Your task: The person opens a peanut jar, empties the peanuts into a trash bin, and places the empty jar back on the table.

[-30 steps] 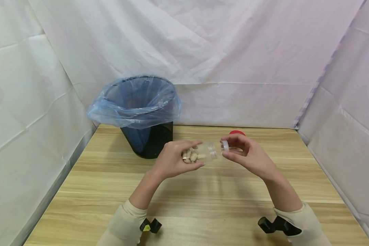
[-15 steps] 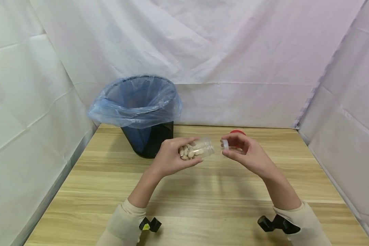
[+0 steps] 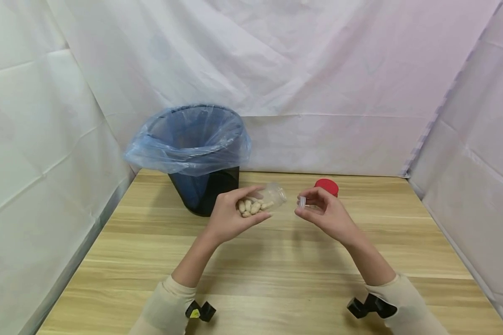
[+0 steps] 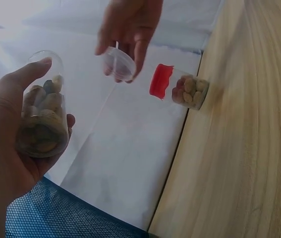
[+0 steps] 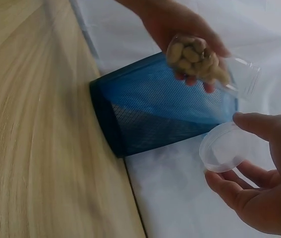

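At left we see a black mesh bin (image 3: pixel 224 186) with a translucent blue plastic liner (image 3: pixel 184 157); then the left hand (image 3: pixel 229 216) gripping 1 tilted clear cylindrical jar (image 3: pixel 276 192) of beige oval pieces (image 3: pixel 251 207); the right hand (image 3: pixel 330 217) pinching a round translucent lid (image 3: pixel 302 203), apart from it; and 1 red-capped clear jar (image 4: pixel 189 91) upright on the wood-grain table (image 3: pixel 276 279).

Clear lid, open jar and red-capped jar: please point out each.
Clear lid (image 5: pixel 224 148): right wrist view, on its round face.
Open jar (image 3: pixel 257 200): head view, on its side.
Red-capped jar (image 4: pixel 185 90): left wrist view, on its side.
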### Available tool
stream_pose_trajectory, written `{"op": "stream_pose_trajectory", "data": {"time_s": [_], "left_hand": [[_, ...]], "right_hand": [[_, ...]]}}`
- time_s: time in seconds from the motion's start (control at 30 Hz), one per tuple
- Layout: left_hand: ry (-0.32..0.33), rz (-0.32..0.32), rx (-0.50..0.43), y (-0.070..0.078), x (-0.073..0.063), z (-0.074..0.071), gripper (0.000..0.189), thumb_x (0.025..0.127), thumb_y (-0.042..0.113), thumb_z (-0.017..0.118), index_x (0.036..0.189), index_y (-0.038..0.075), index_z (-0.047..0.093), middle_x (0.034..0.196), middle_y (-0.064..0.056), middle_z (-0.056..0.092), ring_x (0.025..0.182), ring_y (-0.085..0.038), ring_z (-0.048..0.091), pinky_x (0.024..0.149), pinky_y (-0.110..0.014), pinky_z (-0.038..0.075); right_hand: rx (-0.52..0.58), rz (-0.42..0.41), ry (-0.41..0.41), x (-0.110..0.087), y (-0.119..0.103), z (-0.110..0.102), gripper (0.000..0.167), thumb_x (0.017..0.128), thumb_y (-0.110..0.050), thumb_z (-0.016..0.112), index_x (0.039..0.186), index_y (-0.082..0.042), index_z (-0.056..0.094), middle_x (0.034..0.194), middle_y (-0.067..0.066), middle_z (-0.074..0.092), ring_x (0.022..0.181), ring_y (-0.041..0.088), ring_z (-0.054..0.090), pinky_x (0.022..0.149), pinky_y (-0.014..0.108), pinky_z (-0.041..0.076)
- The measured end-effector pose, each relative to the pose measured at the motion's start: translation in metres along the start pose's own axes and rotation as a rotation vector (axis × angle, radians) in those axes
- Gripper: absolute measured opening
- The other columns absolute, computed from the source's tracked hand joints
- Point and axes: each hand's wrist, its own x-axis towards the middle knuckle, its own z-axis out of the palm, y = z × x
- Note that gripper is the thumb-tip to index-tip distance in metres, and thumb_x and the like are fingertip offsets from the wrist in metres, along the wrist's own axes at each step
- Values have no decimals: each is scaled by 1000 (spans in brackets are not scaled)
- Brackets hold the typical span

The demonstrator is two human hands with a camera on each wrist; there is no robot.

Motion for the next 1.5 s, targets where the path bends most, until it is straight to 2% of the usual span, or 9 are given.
{"op": "stream_pose_trajectory", "data": {"time_s": [0.13,0.33,0.57,0.8,0.9,1.13,1.33,1.5], "left_hand": [[-1,-49,-73,-2,-1,-3,61,84,25,96,140,19,73,119,-5,81,108,-16,76,90,-30,61],[0,-108,-133,-2,-1,-7,61,83,18,96,138,13,72,119,-1,81,109,-15,76,91,-26,60],[-19,-143,-171,-3,-2,-7,60,84,19,94,139,15,71,120,-3,80,102,-14,76,85,-26,60],[-30,-164,-219,-5,-2,-6,55,86,17,93,136,16,70,120,-2,79,98,-15,75,82,-26,60],[-30,-169,-230,-5,-2,-6,55,86,16,93,135,17,69,120,-2,79,100,-15,75,83,-25,60],[-29,-168,-256,-6,-1,-5,54,86,14,92,134,17,69,120,-2,79,100,-16,74,83,-24,59],[-16,-180,-235,-6,-1,-5,56,85,16,93,135,16,68,120,-4,78,96,-16,73,83,-26,58],[-5,-177,-232,-5,-1,-6,56,86,16,92,136,13,67,121,-4,78,98,-17,74,88,-28,57]], "right_hand": [[-8,5,3,6,8,6,51,96,-21,84,138,-3,62,134,17,66,126,33,70,97,21,59],[-26,17,4,16,21,15,51,94,-23,87,134,-1,62,129,19,68,124,34,72,98,26,61],[-65,48,-14,22,42,22,48,93,-17,87,127,4,60,126,22,67,122,37,72,98,30,61],[-130,-7,-19,25,59,25,45,92,-15,88,125,6,64,127,24,70,123,42,72,104,51,59],[-145,-8,-15,27,63,25,45,92,-16,88,126,5,66,127,24,71,122,43,72,105,55,58],[-162,32,-12,29,71,27,47,93,-16,87,129,5,68,127,24,72,117,41,74,102,50,60],[-154,85,-10,29,73,27,48,90,-13,89,128,5,68,129,25,72,119,42,74,101,45,61],[-197,85,-17,30,72,25,49,88,-13,91,127,7,68,126,26,73,117,42,75,99,46,62]]}}
